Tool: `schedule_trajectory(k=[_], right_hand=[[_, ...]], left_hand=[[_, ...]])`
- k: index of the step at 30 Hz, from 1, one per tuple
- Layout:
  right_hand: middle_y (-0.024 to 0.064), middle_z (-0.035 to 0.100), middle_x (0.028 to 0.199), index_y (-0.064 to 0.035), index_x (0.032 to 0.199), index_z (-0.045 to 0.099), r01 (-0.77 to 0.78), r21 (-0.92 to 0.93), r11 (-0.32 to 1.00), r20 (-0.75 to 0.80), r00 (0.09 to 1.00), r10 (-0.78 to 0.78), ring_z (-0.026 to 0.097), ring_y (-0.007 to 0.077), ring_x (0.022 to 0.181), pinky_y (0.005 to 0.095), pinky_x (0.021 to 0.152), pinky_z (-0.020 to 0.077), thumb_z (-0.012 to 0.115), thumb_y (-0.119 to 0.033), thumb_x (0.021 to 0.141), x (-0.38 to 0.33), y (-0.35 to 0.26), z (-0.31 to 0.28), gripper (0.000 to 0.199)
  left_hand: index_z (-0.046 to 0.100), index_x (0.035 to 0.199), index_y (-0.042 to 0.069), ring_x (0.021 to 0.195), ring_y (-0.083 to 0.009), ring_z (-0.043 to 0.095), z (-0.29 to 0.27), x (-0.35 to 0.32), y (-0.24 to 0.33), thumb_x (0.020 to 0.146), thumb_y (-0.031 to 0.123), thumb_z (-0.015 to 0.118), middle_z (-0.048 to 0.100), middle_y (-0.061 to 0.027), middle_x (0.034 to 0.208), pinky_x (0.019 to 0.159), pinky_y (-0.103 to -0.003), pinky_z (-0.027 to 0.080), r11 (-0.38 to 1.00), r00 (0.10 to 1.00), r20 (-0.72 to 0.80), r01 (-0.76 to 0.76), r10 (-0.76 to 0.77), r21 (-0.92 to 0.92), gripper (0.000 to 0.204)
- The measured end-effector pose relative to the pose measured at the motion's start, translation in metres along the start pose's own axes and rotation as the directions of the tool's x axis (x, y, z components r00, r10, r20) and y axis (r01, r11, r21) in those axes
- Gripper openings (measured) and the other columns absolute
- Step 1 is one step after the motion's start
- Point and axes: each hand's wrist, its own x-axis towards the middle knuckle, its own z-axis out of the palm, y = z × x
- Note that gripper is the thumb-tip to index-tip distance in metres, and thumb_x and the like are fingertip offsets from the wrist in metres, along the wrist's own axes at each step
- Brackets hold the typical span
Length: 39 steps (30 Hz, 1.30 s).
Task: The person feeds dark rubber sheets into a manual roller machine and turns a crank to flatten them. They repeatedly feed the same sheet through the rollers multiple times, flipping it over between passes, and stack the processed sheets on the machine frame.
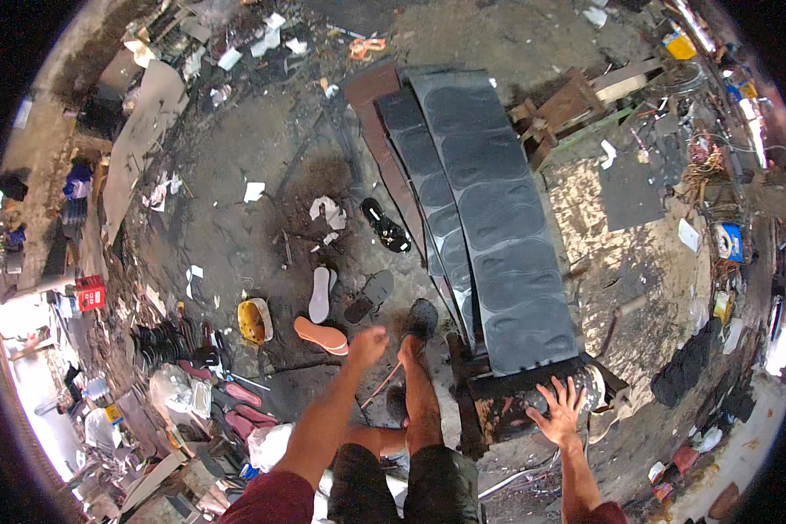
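Observation:
My right hand [560,410] has its fingers spread flat on a dark, worn drum-like block [508,419] at the near end of a sheet. That long dark grey sheet [502,205] carries rows of sole-shaped outlines. My left hand [369,346] is closed above the floor, near my foot; whether anything is in it is hidden. Close to it lie an orange sole [321,335], a pale lilac sole [320,295] and dark grey soles [370,297]. Farther off is a black sandal or sole with white marks [385,225].
A narrower black sheet [417,131] and a brown strip [377,87] lie along the sheet's left side. A yellow container [253,321] stands left of the soles. Wooden pieces [572,109] sit at the far right. Pink footwear [243,395] and scraps crowd the left.

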Motion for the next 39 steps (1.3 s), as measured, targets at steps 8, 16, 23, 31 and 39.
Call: schedule_trajectory(k=[8,16,23,31,39], right_hand=[[0.0087,0.041,0.151,-0.0266,0.133,0.060,-0.030,-0.048,0.998,0.062,0.998,0.033,0.019,0.0418,0.148,0.0690,0.117,-0.0004,0.082,-0.051,0.071,0.015,0.004,0.009,0.070],[0.0080,0.039,0.153,-0.0263,0.131,0.061,-0.071,-0.051,0.996,0.142,0.987,0.077,0.016,0.0421,0.149,0.0688,0.117,-0.0030,0.083,-0.053,0.068,0.013,0.013,0.016,0.072],[0.0070,0.040,0.152,-0.0254,0.131,0.062,-0.119,-0.001,0.993,0.164,0.979,0.117,0.018,0.0411,0.148,0.0683,0.117,0.0002,0.079,-0.056,0.071,0.019,0.007,0.004,0.070],[0.0104,0.073,0.092,-0.0105,0.088,0.075,-0.284,0.088,0.955,0.185,0.947,0.264,0.068,0.0317,0.093,0.0472,0.096,0.0441,0.067,-0.024,0.084,0.087,-0.002,-0.036,0.016],[0.0267,0.058,0.133,0.0046,0.143,0.046,-0.387,0.554,0.737,-0.029,0.876,0.481,0.057,0.0343,0.122,0.0402,0.104,0.0441,0.076,-0.050,0.084,0.294,0.095,0.041,0.086]], left_hand=[[0.052,0.140,0.012,0.128,-0.0391,0.052,0.017,0.270,0.035,0.088,0.032,0.066,0.053,-0.0188,0.141,0.103,-0.048,0.047,0.939,1.000,0.003,0.004,-0.005,0.343,0.057],[0.056,0.131,-0.001,0.117,-0.0403,0.057,0.043,0.363,-0.058,0.086,0.024,0.063,0.062,-0.0233,0.125,0.100,-0.047,0.049,0.734,0.984,0.112,-0.177,0.137,0.655,0.052],[0.064,0.124,0.004,0.106,-0.0405,0.064,-0.029,0.259,-0.048,0.084,0.019,0.065,0.064,-0.0197,0.122,0.091,-0.048,0.052,0.832,0.966,-0.248,0.073,0.079,0.549,0.042],[0.072,0.112,0.007,0.100,-0.0343,0.069,0.008,0.269,0.018,0.087,0.031,0.068,0.073,-0.0160,0.104,0.089,-0.041,0.053,0.998,0.995,-0.094,0.028,-0.023,0.057,0.035],[0.060,0.129,0.004,0.119,-0.0387,0.059,0.146,0.301,0.090,0.104,0.035,0.042,0.063,-0.0221,0.128,0.098,-0.045,0.046,0.848,0.912,-0.135,0.294,-0.387,-0.442,0.043]])
